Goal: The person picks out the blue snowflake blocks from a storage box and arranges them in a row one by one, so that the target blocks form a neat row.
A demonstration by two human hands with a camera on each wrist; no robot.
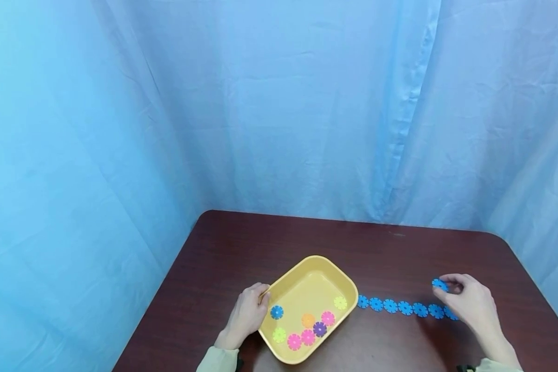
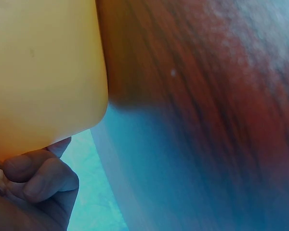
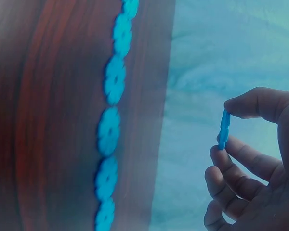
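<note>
My left hand [image 1: 248,312] grips the left rim of a yellow rectangular tray [image 1: 313,258], thumb on the inner side and fingers curled under the outside. The tray is tilted toward me, and in the left wrist view its outer wall [image 2: 48,72] fills the upper left. Inside lie several notched plastic discs: a blue disc [image 1: 276,312], a purple disc [image 1: 320,329], plus pink, orange and yellow-green ones. Between thumb and fingers, my right hand [image 1: 474,299] pinches a blue snowflake disc [image 3: 224,130] by its edges, above a row of blue discs [image 1: 405,308].
The row runs rightward from the tray's right side across the dark wooden table [image 1: 242,243]; its right end is partly hidden by my right hand. Light blue curtains [image 1: 283,129] hang behind the table and along both sides.
</note>
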